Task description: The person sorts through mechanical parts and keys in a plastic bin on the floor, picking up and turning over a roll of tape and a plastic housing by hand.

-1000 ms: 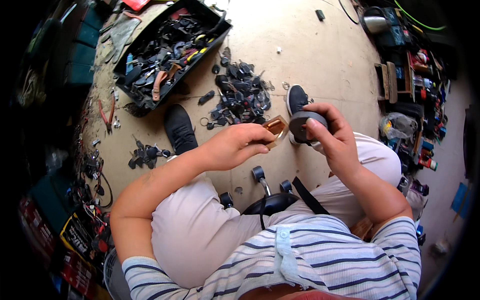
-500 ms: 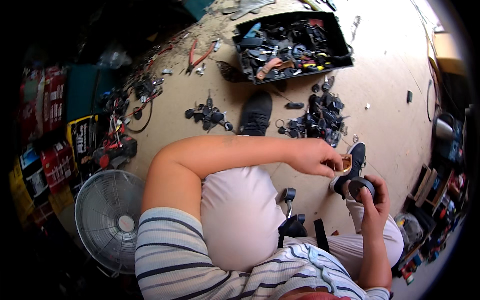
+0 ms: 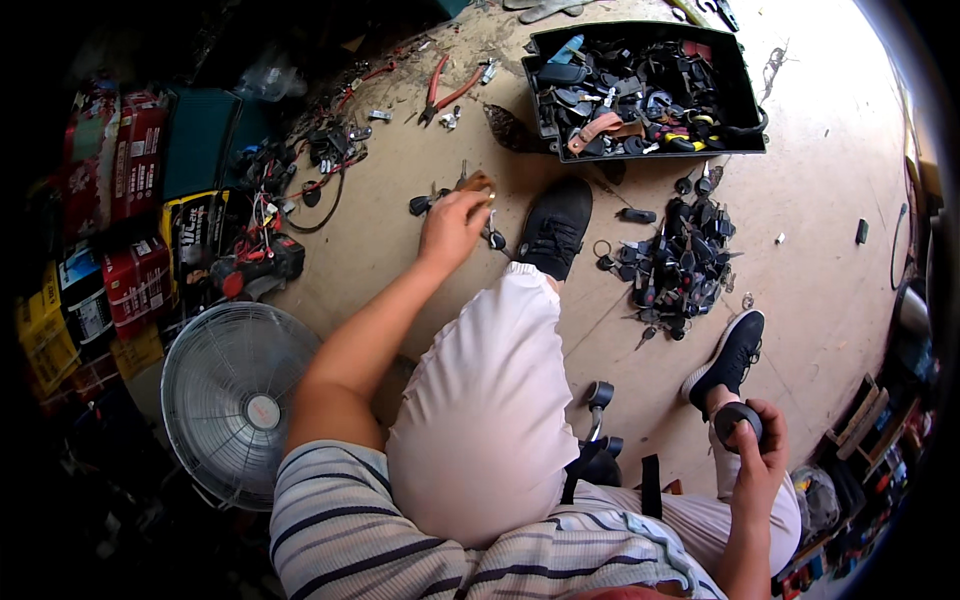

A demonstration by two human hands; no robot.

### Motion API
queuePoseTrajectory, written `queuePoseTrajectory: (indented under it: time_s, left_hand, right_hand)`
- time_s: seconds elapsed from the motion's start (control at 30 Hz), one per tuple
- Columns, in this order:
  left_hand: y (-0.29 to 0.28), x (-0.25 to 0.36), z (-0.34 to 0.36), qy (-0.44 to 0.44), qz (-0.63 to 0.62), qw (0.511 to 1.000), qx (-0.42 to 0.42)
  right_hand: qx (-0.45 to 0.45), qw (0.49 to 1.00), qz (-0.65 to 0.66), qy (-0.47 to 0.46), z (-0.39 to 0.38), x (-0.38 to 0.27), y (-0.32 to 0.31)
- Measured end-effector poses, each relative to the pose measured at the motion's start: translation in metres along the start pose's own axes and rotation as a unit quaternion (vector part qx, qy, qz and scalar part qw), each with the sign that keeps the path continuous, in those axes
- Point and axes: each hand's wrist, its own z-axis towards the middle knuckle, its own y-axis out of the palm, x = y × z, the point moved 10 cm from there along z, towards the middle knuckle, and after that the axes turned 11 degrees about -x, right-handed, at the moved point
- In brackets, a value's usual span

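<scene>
My left hand (image 3: 455, 225) reaches out to the small group of keys (image 3: 420, 204) left of my left shoe (image 3: 555, 225), its fingers closed on a brownish metallic piece (image 3: 477, 183). My right hand (image 3: 762, 450) grips a dark round disc (image 3: 738, 425) beside my right leg, thumb pressed on it. A larger pile of black keys and fobs (image 3: 675, 265) lies on the floor between and beyond my shoes. A black bin (image 3: 757, 140) full of keys, fobs and straps stands above that pile.
Red-handled pliers (image 3: 438, 105) and wiring (image 3: 340, 160) lie at the upper left. A metal fan (image 3: 225, 400) stands left of me, beside stacked boxes (image 3: 140, 280). Stool wheels (image 3: 598, 395) show under me; shelves of items (image 3: 855, 420) line the right.
My left hand has swung forward and left with the brown piece, away from my right hand to the small key group. My view has turned leftward. My right hand still holds the disc.
</scene>
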Motion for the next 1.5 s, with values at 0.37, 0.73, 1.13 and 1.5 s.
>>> queuePoseTrajectory:
  time_s: [0.37, 0.73, 1.13, 1.5]
  left_hand:
    - [-0.013, -0.053, -0.008, -0.057, 0.138, 0.987, 0.052]
    - [0.018, 0.007, 0.005, -0.021, -0.076, 0.997, 0.019]
    - [0.033, 0.207, 0.148, 0.261, 0.038, 0.957, -0.122]
    - [0.102, 0.197, 0.217, 0.175, 0.277, 0.924, -0.196]
  right_hand:
    - [-0.015, 1.000, -0.015, 0.004, 0.000, 0.006, -0.002]
    - [-0.023, 0.999, 0.025, 0.018, -0.003, 0.003, 0.001]
    - [-0.075, 0.988, 0.122, 0.050, -0.006, -0.025, 0.010]
    - [-0.096, 0.988, 0.096, 0.076, 0.007, -0.040, 0.010]
